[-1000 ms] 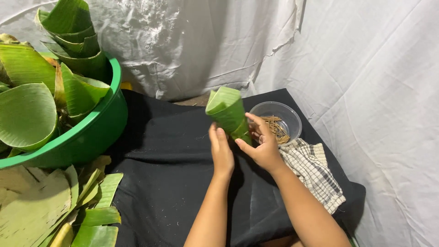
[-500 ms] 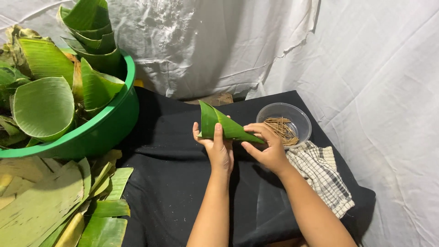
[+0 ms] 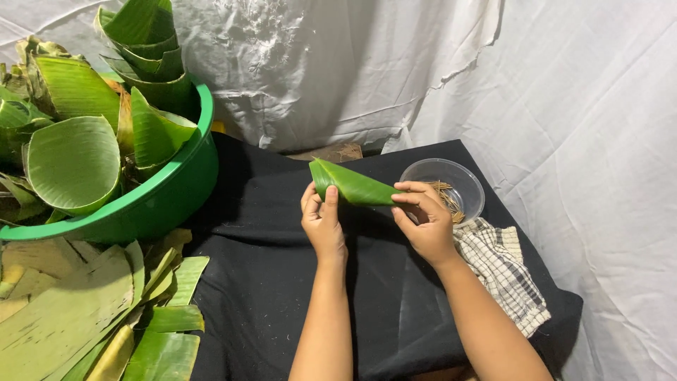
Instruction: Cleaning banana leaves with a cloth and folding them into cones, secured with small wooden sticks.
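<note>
While L hand (image 3: 323, 224) fingers clamp leaf cone (image 3: 350, 185) wide end, R hand (image 3: 425, 224) fingers pinch tip.

There are two hands, the left hand (image 3: 323, 224) and the right hand (image 3: 425, 224), one rolled leaf cone (image 3: 350, 185), one green tub (image 3: 169, 196), one clear bowl (image 3: 443, 185), one checked cloth (image 3: 502, 274) and many loose leaf strips (image 3: 92, 317).

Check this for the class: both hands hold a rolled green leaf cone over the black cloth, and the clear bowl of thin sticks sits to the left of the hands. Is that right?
Not quite. The head view shows the clear bowl of thin sticks to the right of the hands, beside the checked cloth. The rest stands: the left hand and right hand hold the rolled green leaf cone over the black cloth.
</note>
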